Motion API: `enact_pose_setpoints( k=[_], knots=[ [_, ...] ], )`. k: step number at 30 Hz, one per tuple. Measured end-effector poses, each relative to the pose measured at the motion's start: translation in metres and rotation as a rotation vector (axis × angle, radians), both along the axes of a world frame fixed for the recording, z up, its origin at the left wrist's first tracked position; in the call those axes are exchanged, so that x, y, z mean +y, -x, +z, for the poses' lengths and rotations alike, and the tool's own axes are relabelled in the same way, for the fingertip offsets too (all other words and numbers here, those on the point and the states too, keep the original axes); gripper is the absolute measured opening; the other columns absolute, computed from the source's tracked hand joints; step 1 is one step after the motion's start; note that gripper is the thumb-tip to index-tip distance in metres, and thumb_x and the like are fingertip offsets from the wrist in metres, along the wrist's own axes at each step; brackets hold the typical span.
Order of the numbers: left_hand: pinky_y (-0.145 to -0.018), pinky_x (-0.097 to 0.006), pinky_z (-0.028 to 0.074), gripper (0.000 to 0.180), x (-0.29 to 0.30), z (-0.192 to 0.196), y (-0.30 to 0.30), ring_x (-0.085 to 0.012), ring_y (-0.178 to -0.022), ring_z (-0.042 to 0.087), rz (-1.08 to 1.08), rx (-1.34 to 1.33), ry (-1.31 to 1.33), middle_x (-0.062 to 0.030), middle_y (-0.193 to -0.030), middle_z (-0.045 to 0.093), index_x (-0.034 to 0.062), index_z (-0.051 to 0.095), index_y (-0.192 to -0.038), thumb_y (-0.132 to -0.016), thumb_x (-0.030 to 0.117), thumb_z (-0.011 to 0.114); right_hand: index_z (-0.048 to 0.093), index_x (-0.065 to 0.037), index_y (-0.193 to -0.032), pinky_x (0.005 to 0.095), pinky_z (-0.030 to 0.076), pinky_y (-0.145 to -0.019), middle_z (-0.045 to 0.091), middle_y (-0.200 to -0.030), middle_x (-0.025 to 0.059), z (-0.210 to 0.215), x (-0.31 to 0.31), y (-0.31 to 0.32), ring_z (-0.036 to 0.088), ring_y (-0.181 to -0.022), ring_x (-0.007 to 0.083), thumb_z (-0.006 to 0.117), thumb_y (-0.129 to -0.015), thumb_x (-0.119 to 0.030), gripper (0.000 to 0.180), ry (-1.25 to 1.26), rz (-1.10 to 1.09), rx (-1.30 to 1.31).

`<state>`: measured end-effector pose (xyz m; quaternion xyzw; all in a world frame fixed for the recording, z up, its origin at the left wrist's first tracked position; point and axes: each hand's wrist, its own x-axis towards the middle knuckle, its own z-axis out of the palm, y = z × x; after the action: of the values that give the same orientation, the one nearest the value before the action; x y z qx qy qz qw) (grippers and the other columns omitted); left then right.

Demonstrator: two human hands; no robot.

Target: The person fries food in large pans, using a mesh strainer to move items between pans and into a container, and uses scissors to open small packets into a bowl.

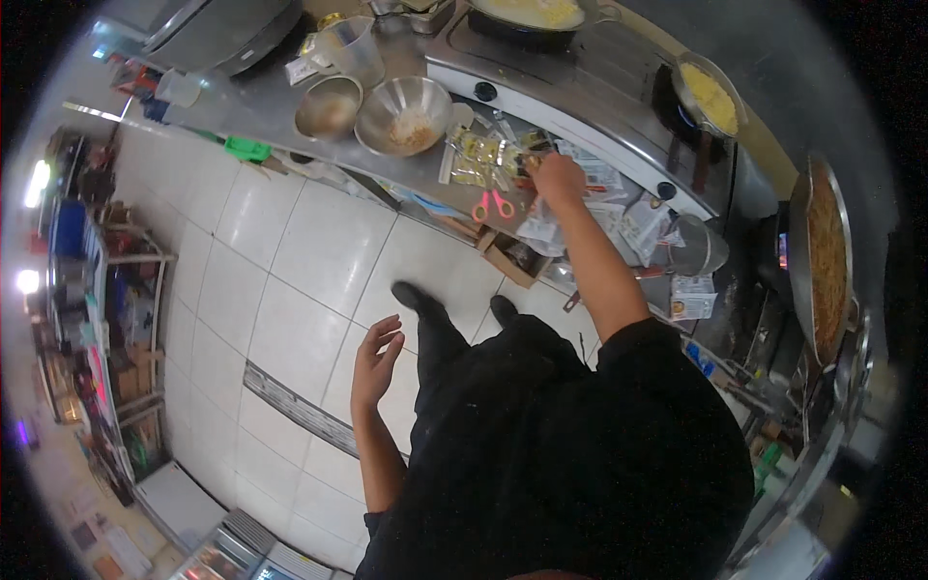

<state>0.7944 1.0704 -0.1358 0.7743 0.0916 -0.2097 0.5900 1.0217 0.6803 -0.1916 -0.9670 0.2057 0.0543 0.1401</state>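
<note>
My right hand point(559, 180) reaches over the steel counter with its fingers curled in. Something small and dark shows at its fingertips, but I cannot make out what it is. Beside that hand lie shiny yellow and silver packets point(474, 158) and a pair of scissors point(493, 204) with pink handles. White printed sachets point(642, 228) are spread under and past my right wrist. My left hand point(375, 360) hangs over the tiled floor, fingers apart, holding nothing.
Two steel bowls, one crumb-dusted point(406, 132), and a clear pitcher point(356, 50) stand left on the counter. A pan of yellow food point(709, 98) sits on the stove point(599, 101). A large pan of brown food point(827, 261) is far right. Below stands a cardboard box point(510, 259).
</note>
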Motion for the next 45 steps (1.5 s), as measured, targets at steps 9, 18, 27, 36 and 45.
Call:
enact_pose_setpoints(
  k=[9,18,27,36,45],
  knots=[
    [-0.093,-0.032,0.048,0.034,0.066,-0.005,-0.238,-0.0168,-0.114,0.058,-0.5,0.047,0.201,-0.0091,-0.124,0.062,0.0034,0.057,-0.127,-0.097,0.019,0.061,0.07,-0.002,-0.092,0.037,0.054,-0.072,0.071,-0.091,0.0158,0.021,0.022,0.006,0.07,-0.083,0.0294,0.071,-0.084,-0.025,0.025,-0.237,-0.18,-0.325],
    [-0.082,-0.026,0.049,0.034,-0.03,0.039,-0.32,-0.0111,-0.094,0.061,-0.709,0.003,0.43,-0.0075,-0.106,0.069,0.0027,0.064,-0.118,-0.09,0.021,0.07,0.062,-0.002,-0.108,0.026,0.051,-0.067,0.07,-0.082,0.0068,0.139,0.169,0.015,0.066,-0.075,0.0096,0.068,-0.089,-0.007,0.021,-0.974,-0.128,-0.188],
    [-0.06,-0.022,0.048,0.026,-0.043,0.021,-0.322,-0.0085,-0.064,0.062,-0.671,0.207,0.287,-0.0045,-0.071,0.068,-0.002,0.071,-0.082,-0.089,0.023,0.072,0.05,-0.005,-0.1,0.0277,0.052,-0.074,0.068,-0.083,0.0051,0.111,0.177,0.04,0.066,-0.078,0.0123,0.073,-0.082,0.002,0.029,-1.256,-0.235,-0.265],
    [-0.084,-0.05,0.059,0.022,-0.063,0.024,-0.324,-0.023,-0.088,0.067,-0.296,0.707,0.609,-0.0122,-0.104,0.066,0.0047,0.056,-0.11,-0.093,0.017,0.064,0.059,-0.003,-0.1,0.0383,0.056,-0.068,0.063,-0.096,0.0132,0.022,0.139,0.056,0.068,-0.078,0.027,0.071,-0.087,-0.023,0.027,-0.52,-0.434,-0.266],
    [-0.08,-0.04,0.057,0.03,-0.068,0.027,-0.342,-0.0194,-0.101,0.065,-0.313,0.641,0.589,-0.0065,-0.11,0.066,0.0086,0.054,-0.12,-0.094,0.019,0.064,0.07,-0.005,-0.098,0.0434,0.054,-0.077,0.066,-0.098,0.0195,-0.024,0.141,0.05,0.066,-0.089,0.0356,0.071,-0.082,-0.031,0.03,-0.141,-0.405,-0.051]
  ],
)
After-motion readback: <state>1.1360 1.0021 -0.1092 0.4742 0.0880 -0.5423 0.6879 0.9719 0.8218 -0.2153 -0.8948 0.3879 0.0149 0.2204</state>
